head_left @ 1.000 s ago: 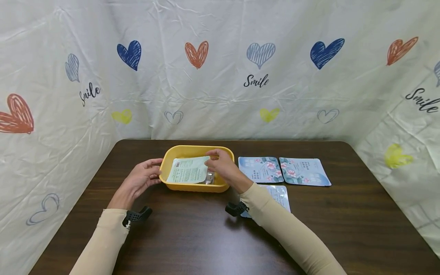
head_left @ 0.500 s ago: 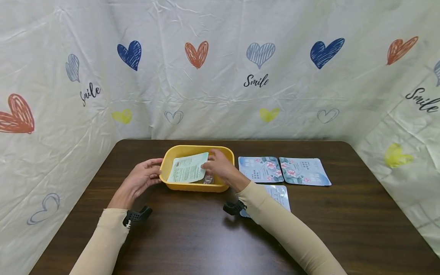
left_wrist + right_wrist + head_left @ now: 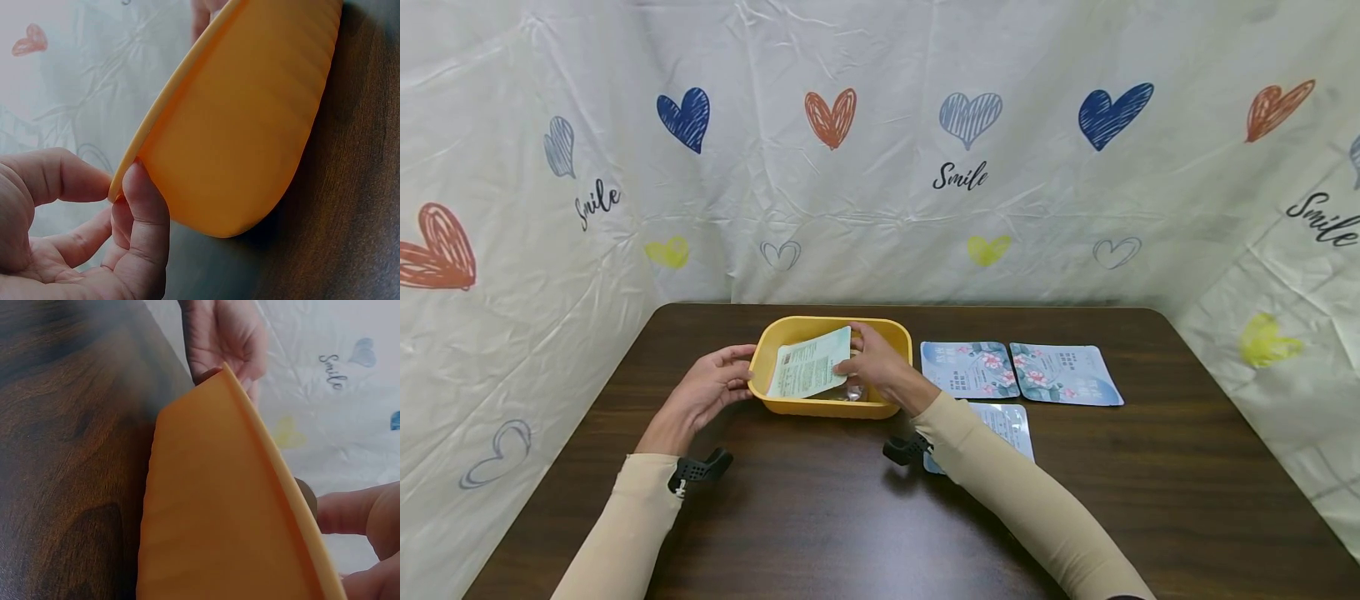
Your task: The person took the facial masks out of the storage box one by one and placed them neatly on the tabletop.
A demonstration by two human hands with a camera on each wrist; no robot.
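A yellow plastic basket (image 3: 827, 407) sits toward the back of the table. My left hand (image 3: 715, 385) pinches its left rim between thumb and fingers, as the left wrist view also shows at the basket wall (image 3: 219, 137). Inside lies a pale green flat packet (image 3: 808, 365) with printed text, tilted so that its right side is raised. My right hand (image 3: 876, 365) reaches over the basket and pinches that raised right edge. Something clear and shiny (image 3: 852, 392) lies below the packet; its kind is unclear. In the right wrist view the basket wall hides most of the packet.
Two blue floral packets, one nearer (image 3: 966, 371) and one farther right (image 3: 1066, 375), lie flat right of the basket. A third blue packet (image 3: 1007, 425) is partly under the right forearm. A white sheet with hearts (image 3: 880, 208) hangs behind the dark wooden table (image 3: 805, 500).
The right hand has moved slightly left, and the green packet's right side has risen with it, tilting more. My left hand stays on the basket rim.
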